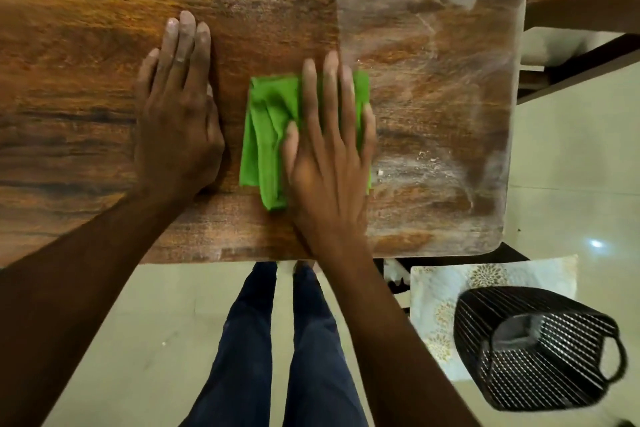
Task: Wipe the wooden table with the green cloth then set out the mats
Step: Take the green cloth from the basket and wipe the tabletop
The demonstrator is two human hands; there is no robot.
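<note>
step: wiping phase, mats not yet set out – none on the bench.
right hand: flat on the green cloth, fingers straight and spread, pressing it down; not clenched, no pinch on the fabric.
left hand: flat on bare wood just left of the cloth, fingers together and extended, holding nothing – judged a brace.
cloth: bunched and folded, mostly under and left of the right palm, a strip showing past the fingertips and another beyond the little finger; it sits near the bench's near edge.
dirt: pale dusty film and small crumbs lie right of the right fingers, running out to the bench's right edge; the wood left of the fingers looks darker and cleaner.
how to do it well: keep the palm flat so the whole pad bears evenly; stroke toward the dusty side, overlapping each pass; gather crumbs into the cloth rather than flicking them off the edge; refold to a clean face once loaded.
risk: the bunched cloth can roll under the palm and streak, so flatten it first.
mats: a pale patterned sheet lies low to the right of the right wrist, under a dark slatted basket; probably a mat, cannot confirm.
progress: judged mid-wipe, right portion outstanding.
</note>
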